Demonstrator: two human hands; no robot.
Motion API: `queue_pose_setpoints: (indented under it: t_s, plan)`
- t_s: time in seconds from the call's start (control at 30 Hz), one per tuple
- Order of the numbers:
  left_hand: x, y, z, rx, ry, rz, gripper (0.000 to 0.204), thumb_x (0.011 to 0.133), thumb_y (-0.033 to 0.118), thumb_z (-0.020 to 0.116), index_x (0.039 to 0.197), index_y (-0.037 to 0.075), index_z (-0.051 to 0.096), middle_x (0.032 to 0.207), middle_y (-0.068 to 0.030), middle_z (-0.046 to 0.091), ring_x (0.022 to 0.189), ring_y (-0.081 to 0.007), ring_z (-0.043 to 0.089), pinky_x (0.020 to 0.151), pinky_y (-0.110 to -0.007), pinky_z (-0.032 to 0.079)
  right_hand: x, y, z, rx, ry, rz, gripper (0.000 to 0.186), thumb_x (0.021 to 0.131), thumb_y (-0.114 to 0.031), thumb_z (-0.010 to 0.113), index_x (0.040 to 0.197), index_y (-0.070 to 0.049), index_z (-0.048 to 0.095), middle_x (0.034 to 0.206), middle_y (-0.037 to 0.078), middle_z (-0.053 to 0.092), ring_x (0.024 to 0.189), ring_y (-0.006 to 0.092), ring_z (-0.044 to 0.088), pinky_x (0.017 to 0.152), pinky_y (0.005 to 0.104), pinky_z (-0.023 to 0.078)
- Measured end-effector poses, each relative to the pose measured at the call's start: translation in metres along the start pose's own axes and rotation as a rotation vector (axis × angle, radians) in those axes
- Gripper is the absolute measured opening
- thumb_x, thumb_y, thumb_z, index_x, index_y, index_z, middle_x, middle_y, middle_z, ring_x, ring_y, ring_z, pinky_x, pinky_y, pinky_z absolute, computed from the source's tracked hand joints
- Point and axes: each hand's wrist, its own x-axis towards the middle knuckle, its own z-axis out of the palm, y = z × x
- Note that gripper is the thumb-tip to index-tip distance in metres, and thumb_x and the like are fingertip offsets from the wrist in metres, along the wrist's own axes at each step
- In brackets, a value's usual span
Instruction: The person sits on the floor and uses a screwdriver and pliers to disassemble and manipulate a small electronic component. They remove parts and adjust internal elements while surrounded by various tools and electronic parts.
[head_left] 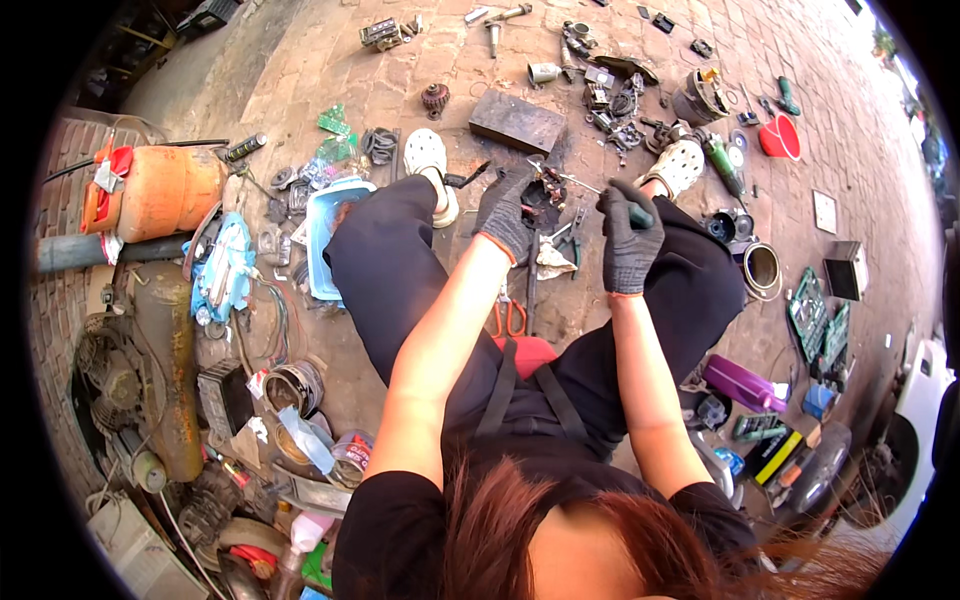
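Observation:
My left hand, in a grey glove with an orange cuff, is closed at the edge of a small dark mechanical part. A black piece sticks out on the hand's left side. Across from it, my gloved right hand is wrapped round a screwdriver. The screwdriver's thin metal shaft points left toward the dark part, and some green of its handle shows between the fingers. Just below the part lie pliers and a crumpled pale rag. Red-handled scissors lie nearer to me.
Beyond my hands stands a dark metal block. A light-blue basin is by my left leg, with an orange gas cylinder farther left. At the right are an angle grinder, a red bucket and a green tool case.

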Motion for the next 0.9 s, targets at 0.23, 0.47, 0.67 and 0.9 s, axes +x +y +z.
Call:
queue_pose_setpoints:
  t_s: [0.23, 0.47, 0.67, 0.9]
  plan:
    - [-0.002, 0.004, 0.008, 0.046, 0.154, 0.017, 0.013, 0.087, 0.014, 0.060, 0.094, 0.004, 0.063, 0.084, -0.0092, 0.068, 0.069, -0.0204, 0.066, 0.055, -0.028, 0.056, 0.012, -0.009, -0.011, 0.044, -0.246, 0.130, 0.017, 0.082, -0.011, 0.069, 0.092, 0.001, 0.063, 0.073, 0.006, 0.065, 0.061, 0.0095, 0.058, 0.055, 0.0212, 0.046]
    - [0.005, 0.003, -0.013, 0.156, 0.220, 0.070, 0.013, 0.086, 0.016, 0.064, 0.090, 0.004, 0.063, 0.080, -0.0091, 0.067, 0.063, -0.0196, 0.065, 0.051, -0.028, 0.053, 0.008, -0.002, -0.017, -0.674, -0.359, -0.327, 0.023, 0.082, -0.016, 0.066, 0.103, -0.005, 0.067, 0.089, 0.014, 0.068, 0.081, 0.0267, 0.066, 0.071, 0.0343, 0.050]
    - [-0.006, 0.004, 0.005, 0.343, 0.252, 0.154, 0.013, 0.085, 0.014, 0.065, 0.092, 0.003, 0.064, 0.084, -0.0101, 0.068, 0.067, -0.0199, 0.067, 0.055, -0.028, 0.055, -0.009, 0.007, -0.004, -0.878, -0.276, -0.342, 0.026, 0.087, -0.026, 0.061, 0.103, -0.006, 0.067, 0.079, 0.013, 0.066, 0.069, 0.0221, 0.064, 0.063, 0.0326, 0.048]
    - [-0.002, 0.002, 0.011, 0.252, 0.137, 0.225, 0.015, 0.085, 0.010, 0.064, 0.098, 0.002, 0.064, 0.090, -0.0105, 0.068, 0.075, -0.0202, 0.067, 0.060, -0.030, 0.057, 0.008, 0.034, -0.007, 0.544, -0.372, 0.945, 0.041, 0.094, -0.040, 0.052, 0.109, -0.002, 0.056, 0.053, -0.007, 0.028, 0.041, 0.0029, 0.021, 0.037, 0.0198, 0.019]
